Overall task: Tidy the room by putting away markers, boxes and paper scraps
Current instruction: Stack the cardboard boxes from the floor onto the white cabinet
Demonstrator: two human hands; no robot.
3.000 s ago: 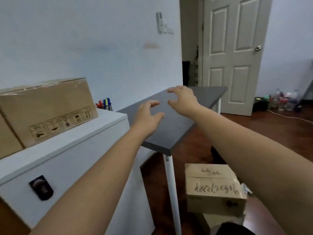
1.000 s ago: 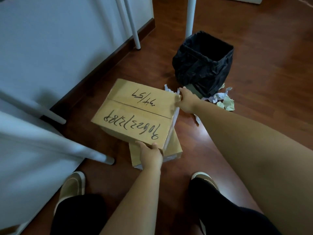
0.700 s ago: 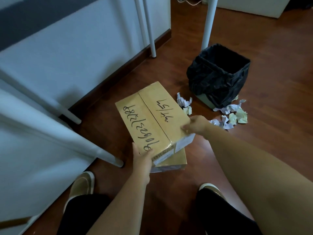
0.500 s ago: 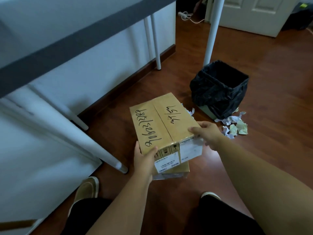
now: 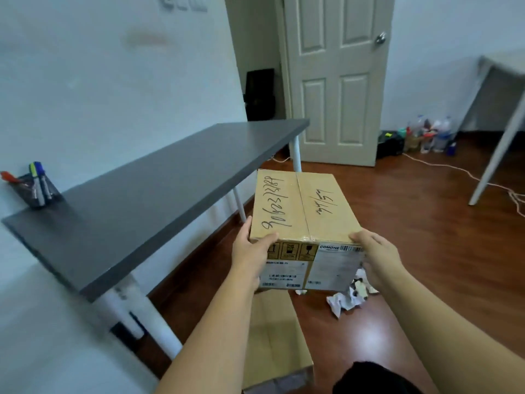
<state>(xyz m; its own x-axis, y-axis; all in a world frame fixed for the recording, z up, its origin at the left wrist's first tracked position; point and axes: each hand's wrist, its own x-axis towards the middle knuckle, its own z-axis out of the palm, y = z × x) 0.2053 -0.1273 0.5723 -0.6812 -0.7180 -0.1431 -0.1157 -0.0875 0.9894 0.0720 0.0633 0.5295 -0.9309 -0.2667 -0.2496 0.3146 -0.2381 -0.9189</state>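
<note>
Cardboard box (image 5: pixel 302 211) between gripping fingers (image 5: pixel 268 240)

The held box (image 5: pixel 302 211) hides most of both hands' fingers and part of the paper scraps (image 5: pixel 345 301) on the floor. A second box (image 5: pixel 272 336) runs behind the left forearm. The bottles (image 5: pixel 431 135) beside the door are too blurred to identify.
</note>
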